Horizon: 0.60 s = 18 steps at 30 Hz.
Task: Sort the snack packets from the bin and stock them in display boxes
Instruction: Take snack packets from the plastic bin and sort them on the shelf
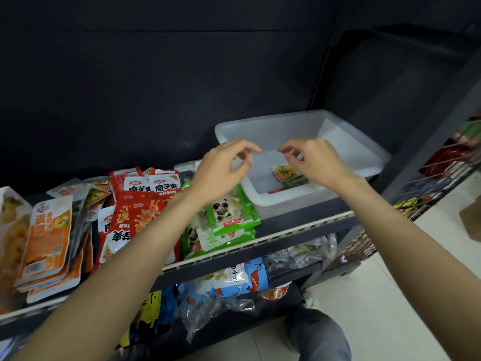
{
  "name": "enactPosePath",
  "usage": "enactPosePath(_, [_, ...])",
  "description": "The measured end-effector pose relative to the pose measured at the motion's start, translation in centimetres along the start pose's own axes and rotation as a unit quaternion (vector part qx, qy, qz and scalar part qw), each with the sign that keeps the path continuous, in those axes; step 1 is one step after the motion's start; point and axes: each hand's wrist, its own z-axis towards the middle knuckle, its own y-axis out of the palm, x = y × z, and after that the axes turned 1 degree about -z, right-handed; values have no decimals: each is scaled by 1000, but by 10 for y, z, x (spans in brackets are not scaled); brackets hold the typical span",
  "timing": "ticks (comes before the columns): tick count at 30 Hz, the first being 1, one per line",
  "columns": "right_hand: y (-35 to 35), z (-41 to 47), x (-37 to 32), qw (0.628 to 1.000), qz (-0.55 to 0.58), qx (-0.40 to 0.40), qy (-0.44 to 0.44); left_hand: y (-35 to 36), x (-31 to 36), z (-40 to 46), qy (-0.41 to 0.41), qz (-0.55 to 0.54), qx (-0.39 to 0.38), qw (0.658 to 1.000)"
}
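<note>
Over the near-empty bin (299,126), both hands (221,173) (317,160) hover loose-fingered, holding nothing; last packet (282,171) looks light, floppy, slick, so probably pinch an edge.

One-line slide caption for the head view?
Both hands hover empty over a nearly empty white bin, sorted snack packets stacked beside it.

A dark shelf (299,226) with a pale ribbed front edge is seen. A translucent white bin (260,131) is set at its right end. Green panda packets (229,214) are stacked beside the bin, red packets (140,217) toward the middle, and orange packets (48,241) at the left.
</note>
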Motion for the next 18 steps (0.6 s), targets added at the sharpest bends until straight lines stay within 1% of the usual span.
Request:
enactPosePath(3, [8, 34, 49, 991, -30, -122, 35, 25, -6, 46, -10, 8, -96, 995])
enactPosePath(5, [21, 53, 71, 974, -65, -209, 55, 51, -13, 80, -21, 50, -166, 985])
enactPosePath(6, [30, 61, 81, 962, -83, -250, 67, 65, -17, 94, -20, 88, -202, 975])
enactPosePath(7, [39, 68, 89, 950, -97, -287, 77, 78, -22, 107, -17, 135, -239, 962])
enactPosePath(9, [56, 80, 101, 926, -114, -348, 87, 99, -33, 127, -2, 238, -307, 922])
enactPosePath(11, [67, 87, 111, 907, -124, -391, 90, 114, -44, 142, 9, 314, -351, 882])
enactPosePath(12, [70, 89, 115, 903, -125, -400, 91, 120, -49, 148, 5, 333, -366, 869])
enactPosePath(14, [69, 92, 117, 905, -131, -396, 82, 131, -56, 155, -19, 323, -390, 862])
enactPosePath(16, [65, 89, 112, 922, -129, -358, 70, 140, -60, 158, -32, 286, -394, 873])
enactPosePath(18, [58, 85, 107, 944, -126, -297, 69, 140, -60, 160, -30, 260, -374, 890])
